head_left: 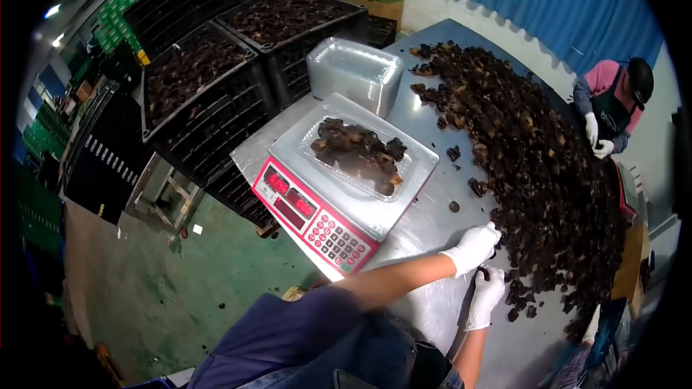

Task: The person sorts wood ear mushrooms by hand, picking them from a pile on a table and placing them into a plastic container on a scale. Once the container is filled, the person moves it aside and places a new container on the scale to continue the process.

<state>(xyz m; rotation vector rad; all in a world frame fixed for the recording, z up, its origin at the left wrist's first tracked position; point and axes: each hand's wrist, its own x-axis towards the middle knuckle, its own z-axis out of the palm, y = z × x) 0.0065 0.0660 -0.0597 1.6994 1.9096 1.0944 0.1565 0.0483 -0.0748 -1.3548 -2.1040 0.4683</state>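
Note:
My left hand (473, 249), in a white glove, reaches to the near edge of a pile of dark brown mushroom pieces (540, 166), which look like wood ear. Its fingers are closed, and what they hold is hidden. Just below it, my right hand (485, 300), gloved too, pinches a small dark mushroom piece (482, 271). To the left, a digital scale (317, 223) with a red panel and lit red digits bears a clear plastic tray (393, 194). Several mushroom pieces (353, 148) lie in that tray.
A stack of clear plastic trays (353, 75) stands behind the scale on the metal table (432, 227). Black crates (209, 133) filled with dark pieces rise at the left. A gloved co-worker (613, 101) is across the pile; another person's gloved hand (592, 325) shows at lower right.

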